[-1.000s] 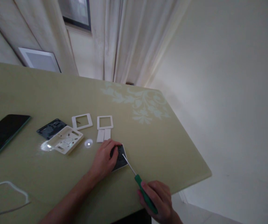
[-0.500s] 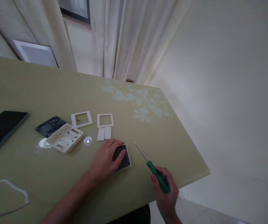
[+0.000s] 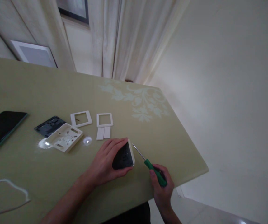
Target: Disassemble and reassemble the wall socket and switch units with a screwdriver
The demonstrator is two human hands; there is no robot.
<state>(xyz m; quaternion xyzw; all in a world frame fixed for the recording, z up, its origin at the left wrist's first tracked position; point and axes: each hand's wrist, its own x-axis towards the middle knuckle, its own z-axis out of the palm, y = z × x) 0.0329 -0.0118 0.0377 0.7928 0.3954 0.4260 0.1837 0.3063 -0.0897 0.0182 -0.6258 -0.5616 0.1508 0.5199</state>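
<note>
My left hand [image 3: 105, 161] grips a wall switch [image 3: 124, 157] with a dark face and a white box around it, fingers along the far edge and thumb along the near one. The switch is tilted, its right side raised. In my right hand [image 3: 163, 186] is a screwdriver [image 3: 157, 172] with a green handle; its tip points up and left, close to the white right side of the switch. Beyond my left hand lie two small white plates [image 3: 103, 133] below a white square frame [image 3: 105, 120]. A second white frame [image 3: 81, 119] has a small screw-like piece inside its opening.
A white back box [image 3: 66, 137] lies against a dark switch plate [image 3: 51, 125]. Beside it is a small clear disc [image 3: 87, 141]. A phone [image 3: 3, 130] and a white cable [image 3: 7, 182] are at the left. The table edge [image 3: 187, 132] slopes down on the right.
My left hand has shifted its hold to the edges of the switch and tilted it up. The screwdriver has moved slightly left, closer to the switch.
</note>
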